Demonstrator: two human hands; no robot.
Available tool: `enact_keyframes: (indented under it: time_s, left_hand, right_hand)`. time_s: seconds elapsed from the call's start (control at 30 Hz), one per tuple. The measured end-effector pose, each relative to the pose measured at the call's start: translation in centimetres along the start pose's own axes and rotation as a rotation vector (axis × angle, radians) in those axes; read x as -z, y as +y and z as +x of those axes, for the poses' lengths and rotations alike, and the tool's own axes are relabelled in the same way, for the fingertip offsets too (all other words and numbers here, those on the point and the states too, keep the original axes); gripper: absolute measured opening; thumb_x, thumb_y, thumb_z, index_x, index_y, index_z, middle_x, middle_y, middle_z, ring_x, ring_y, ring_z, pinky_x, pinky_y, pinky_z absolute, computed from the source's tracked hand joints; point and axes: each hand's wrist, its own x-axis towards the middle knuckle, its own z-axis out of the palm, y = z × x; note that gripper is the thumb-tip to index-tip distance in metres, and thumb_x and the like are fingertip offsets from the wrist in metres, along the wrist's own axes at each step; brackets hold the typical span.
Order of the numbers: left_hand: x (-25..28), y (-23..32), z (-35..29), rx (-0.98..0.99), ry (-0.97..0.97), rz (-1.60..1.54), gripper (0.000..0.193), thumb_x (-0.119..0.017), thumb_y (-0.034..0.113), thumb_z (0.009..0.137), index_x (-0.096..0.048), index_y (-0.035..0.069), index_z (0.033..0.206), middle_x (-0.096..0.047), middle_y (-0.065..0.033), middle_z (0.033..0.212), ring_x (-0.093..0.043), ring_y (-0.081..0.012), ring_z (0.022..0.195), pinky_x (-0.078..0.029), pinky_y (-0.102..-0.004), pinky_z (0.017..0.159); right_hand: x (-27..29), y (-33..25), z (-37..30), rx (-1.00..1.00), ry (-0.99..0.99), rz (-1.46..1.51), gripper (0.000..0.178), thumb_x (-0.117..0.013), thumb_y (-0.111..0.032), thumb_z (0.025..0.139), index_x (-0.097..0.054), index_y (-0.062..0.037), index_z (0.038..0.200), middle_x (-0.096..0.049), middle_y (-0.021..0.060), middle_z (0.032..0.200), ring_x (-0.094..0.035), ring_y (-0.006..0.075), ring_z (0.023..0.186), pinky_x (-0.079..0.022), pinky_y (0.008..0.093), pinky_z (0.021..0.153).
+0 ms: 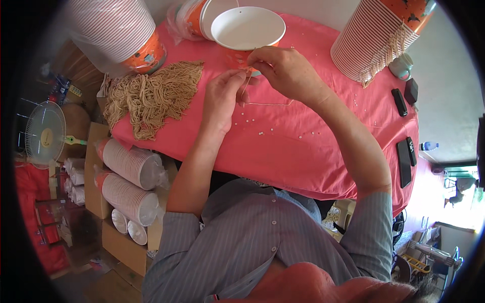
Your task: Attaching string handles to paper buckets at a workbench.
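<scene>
Both hands meet at the near side of the cup (pixel 247 28), far centre of the tabletop (pixel 303 151). Left hand (pixel 222 98) & right hand (pixel 285 70) almost touch, fingertips together at the cup's orange wall. A thin string (pixel 268 104) hangs from that point: drops between the hands, then runs right across the pink cloth, long axis roughly left-right, ending below the right wrist.

Left grip: thumb & forefinger pressed together, pinching the string's top end, as far as can be told. Right grip: fingers curled shut on the same spot at the cup wall; whether they pinch string or cup rim, can't tell. Right hand is nearer the cup; left sits just near-left of it. Spare string pile (pixel 151 96) lies well left, apart from both hands.
</scene>
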Motion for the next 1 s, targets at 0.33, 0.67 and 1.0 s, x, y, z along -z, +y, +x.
enact_keyframes:
  time_s: [0.33,0.67,1.0]
  left_hand:
    - [0.5,-0.3,0.7,0.13,-0.15,-0.223,0.034,-0.065,0.029,0.111,-0.077,-0.001,0.123,-0.082,-0.0152,0.11,-0.059,-0.0083,0.073,-0.048,-0.0254,0.067]
    - [1.1,-1.7,1.3,0.117,-0.151,-0.209,0.028,-0.067,0.023,0.11,-0.078,0.0,0.123,-0.081,-0.0121,0.106,-0.059,-0.0079,0.073,-0.047,-0.0244,0.066]
    - [0.5,-2.1,0.9,0.041,-0.04,-0.124,0.026,-0.07,0.026,0.11,-0.078,0.002,0.116,-0.078,-0.0072,0.1,-0.058,-0.007,0.072,-0.047,-0.0236,0.064]
  right_hand:
    - [0.2,0.9,0.1,0.035,-0.029,0.004,0.01,-0.071,-0.015,0.101,-0.079,-0.0107,0.105,-0.081,0.0104,0.096,-0.079,0.0346,0.089,-0.063,0.0474,0.079]
    - [0.0,1.0,-0.1,0.017,-0.012,0.004,0.015,-0.072,-0.013,0.101,-0.081,-0.0126,0.114,-0.082,0.0121,0.097,-0.079,0.0349,0.089,-0.063,0.0472,0.078]
    - [-1.8,1.3,-1.2,0.024,0.155,-0.074,0.023,-0.073,-0.009,0.104,-0.078,-0.0087,0.126,-0.082,0.0126,0.096,-0.079,0.0312,0.077,-0.063,0.0425,0.067]
